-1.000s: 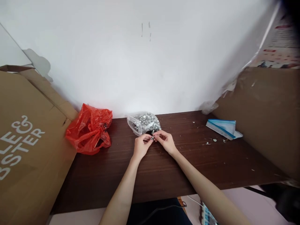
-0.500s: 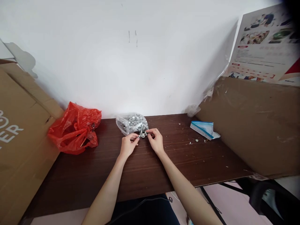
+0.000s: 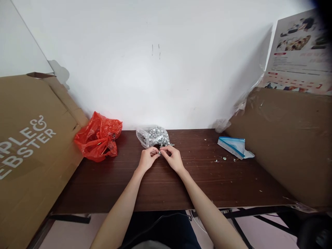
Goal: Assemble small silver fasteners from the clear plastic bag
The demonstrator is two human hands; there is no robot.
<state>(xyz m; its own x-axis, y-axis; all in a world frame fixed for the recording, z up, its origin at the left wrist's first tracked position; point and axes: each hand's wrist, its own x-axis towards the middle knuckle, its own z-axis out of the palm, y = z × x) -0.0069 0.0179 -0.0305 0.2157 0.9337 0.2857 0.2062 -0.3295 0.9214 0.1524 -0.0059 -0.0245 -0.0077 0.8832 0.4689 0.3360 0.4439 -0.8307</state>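
In front of a clear plastic bag [image 3: 142, 137] my two hands meet at the fingertips. The bag is full of small silver metal fasteners [image 3: 157, 133], and some loose ones lie at its front edge, partly behind my fingers. My left hand [image 3: 147, 159] pinches a small silver metal fastener [image 3: 159, 152] from the left. From the right, the thumb and fingers of my right hand [image 3: 173, 159] close on the same spot. The fingers cover most of the fastener, so its exact shape is hidden.
A crumpled red plastic bag [image 3: 100, 138] sits at the left of the brown table [image 3: 202, 186]. Cardboard boxes stand on the left [image 3: 33, 166] and right [image 3: 285, 145]. A blue-and-white packet [image 3: 233, 147] and several small scraps [image 3: 224, 158] lie right of my hands.
My hands have come together; earlier they were apart, with several loose fasteners visible between them. The view has shifted left, so the scene sits further right.
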